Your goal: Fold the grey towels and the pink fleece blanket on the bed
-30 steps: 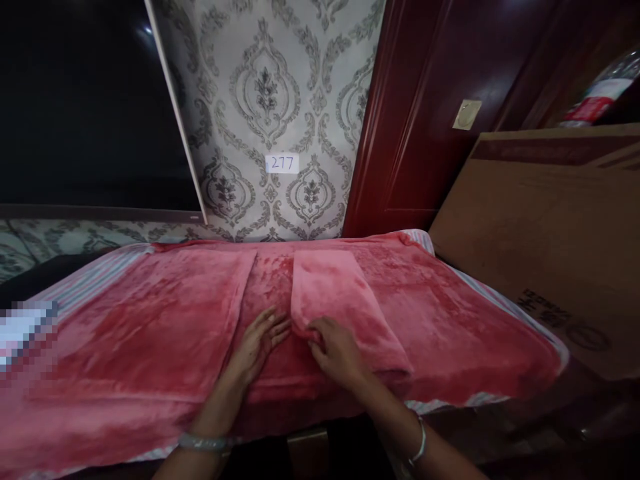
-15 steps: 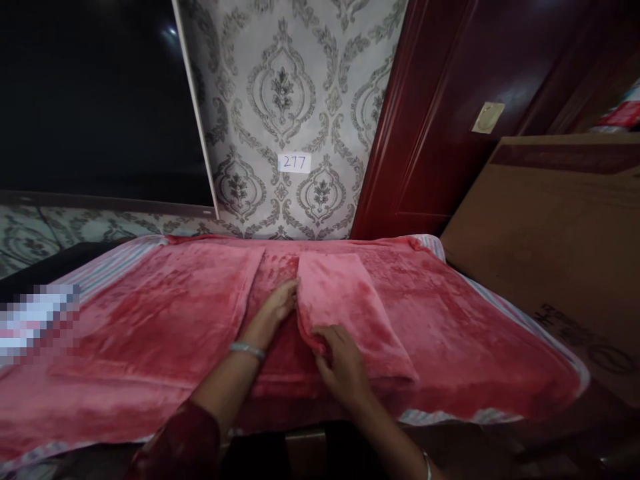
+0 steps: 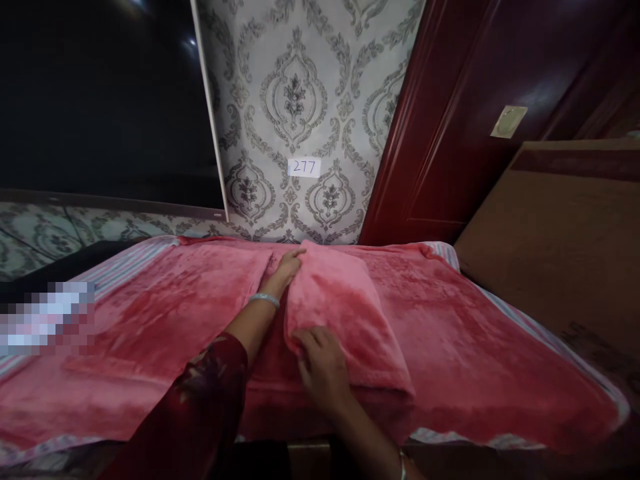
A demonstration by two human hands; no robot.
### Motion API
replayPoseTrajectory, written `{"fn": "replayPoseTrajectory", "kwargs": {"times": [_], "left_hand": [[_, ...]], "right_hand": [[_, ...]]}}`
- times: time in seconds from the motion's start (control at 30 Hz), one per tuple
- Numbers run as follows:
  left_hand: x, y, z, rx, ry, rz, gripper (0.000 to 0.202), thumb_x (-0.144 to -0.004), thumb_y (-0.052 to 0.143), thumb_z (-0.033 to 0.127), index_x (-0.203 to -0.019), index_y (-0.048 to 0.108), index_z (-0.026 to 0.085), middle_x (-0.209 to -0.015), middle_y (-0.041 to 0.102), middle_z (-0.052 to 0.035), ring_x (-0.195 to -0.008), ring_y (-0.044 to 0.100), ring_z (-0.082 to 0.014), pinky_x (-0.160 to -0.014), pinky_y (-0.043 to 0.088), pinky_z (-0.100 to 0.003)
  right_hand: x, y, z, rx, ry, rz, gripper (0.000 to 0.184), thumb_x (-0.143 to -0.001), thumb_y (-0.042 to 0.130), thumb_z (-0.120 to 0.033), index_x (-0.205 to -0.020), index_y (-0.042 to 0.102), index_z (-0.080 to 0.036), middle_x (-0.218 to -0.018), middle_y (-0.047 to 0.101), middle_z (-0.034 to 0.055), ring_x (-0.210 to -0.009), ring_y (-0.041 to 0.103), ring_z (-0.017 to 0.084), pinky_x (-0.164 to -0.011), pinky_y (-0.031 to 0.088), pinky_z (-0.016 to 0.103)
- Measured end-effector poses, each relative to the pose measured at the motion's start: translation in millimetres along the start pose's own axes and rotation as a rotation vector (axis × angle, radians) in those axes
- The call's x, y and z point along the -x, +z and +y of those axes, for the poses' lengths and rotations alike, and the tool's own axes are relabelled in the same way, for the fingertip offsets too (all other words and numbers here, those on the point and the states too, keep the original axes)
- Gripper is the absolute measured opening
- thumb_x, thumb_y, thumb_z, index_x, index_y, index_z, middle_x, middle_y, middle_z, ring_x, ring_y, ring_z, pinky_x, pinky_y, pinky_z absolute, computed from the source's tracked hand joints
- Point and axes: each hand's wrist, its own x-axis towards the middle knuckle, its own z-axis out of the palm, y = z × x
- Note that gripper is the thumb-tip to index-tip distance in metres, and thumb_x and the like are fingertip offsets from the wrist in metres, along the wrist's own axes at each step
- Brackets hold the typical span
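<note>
A pink fleece blanket (image 3: 440,353) covers the bed, with a thick folded flap (image 3: 345,320) lying down its middle. My left hand (image 3: 286,272) reaches to the far end of that flap, its flat fingers against the flap's left edge. A silver bangle (image 3: 264,300) circles my left wrist. My right hand (image 3: 323,368) lies on the near part of the flap, fingers curled over its left edge. The thumb of my right hand is hidden.
A striped sheet (image 3: 550,360) shows along the blanket's edges. Behind the bed stand damask wallpaper (image 3: 295,100) with a paper label reading 277 (image 3: 304,167) and a dark red door (image 3: 425,147). A brown cardboard sheet (image 3: 555,247) leans at right; a blurred patch (image 3: 45,320) lies at left.
My left hand has slid farther along the flap's left edge. The flap now bulges higher. The whole view has drifted, with the wall and door shifting right in the frame.
</note>
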Motion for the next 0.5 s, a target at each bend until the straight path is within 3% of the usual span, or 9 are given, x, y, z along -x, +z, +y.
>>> {"fn": "replayPoseTrajectory", "kwargs": {"times": [0.13, 0.27, 0.37, 0.5], "left_hand": [[13.7, -29.0, -28.6, -0.007, -0.076, 0.043, 0.043, -0.063, 0.068, 0.003, -0.103, 0.079, 0.015, -0.113, 0.075, -0.0139, -0.103, 0.070, -0.0242, -0.089, 0.054, -0.030], [12.4, -34.1, -35.5, 0.002, -0.096, -0.011, 0.048, -0.068, 0.073, 0.010, -0.115, 0.076, 0.019, -0.124, 0.072, -0.0132, -0.111, 0.067, -0.0237, -0.094, 0.052, -0.031], [3.6, -30.1, -27.6, -0.038, -0.099, -0.062, 0.058, -0.063, 0.075, 0.005, -0.119, 0.075, 0.020, -0.111, 0.075, -0.0094, -0.099, 0.069, -0.0214, -0.086, 0.053, -0.028], [-6.7, -28.0, -14.7, -0.126, -0.083, -0.092, 0.061, -0.064, 0.068, 0.001, -0.122, 0.075, 0.016, -0.070, 0.068, -0.0007, -0.061, 0.059, -0.0139, -0.065, 0.048, -0.025]], "right_hand": [[20.0, 30.3, -11.2, -0.021, 0.043, -0.064, 0.048, -0.072, 0.053, 0.003, -0.110, 0.064, -0.023, -0.093, 0.066, 0.0031, -0.083, 0.054, 0.023, -0.073, 0.041, 0.036], [25.9, 35.1, -9.9, -0.027, 0.083, -0.091, 0.038, -0.072, 0.056, 0.001, -0.101, 0.064, -0.022, -0.094, 0.066, 0.0029, -0.086, 0.053, 0.023, -0.078, 0.040, 0.037], [19.4, 29.4, -8.3, -0.016, 0.044, -0.129, 0.035, -0.073, 0.058, 0.002, -0.098, 0.064, -0.022, -0.092, 0.065, 0.0023, -0.087, 0.052, 0.022, -0.077, 0.039, 0.036], [5.2, 23.5, -10.9, 0.008, -0.003, -0.095, 0.039, -0.073, 0.056, 0.003, -0.101, 0.064, -0.021, -0.094, 0.065, 0.0029, -0.087, 0.052, 0.022, -0.077, 0.039, 0.035]]}}
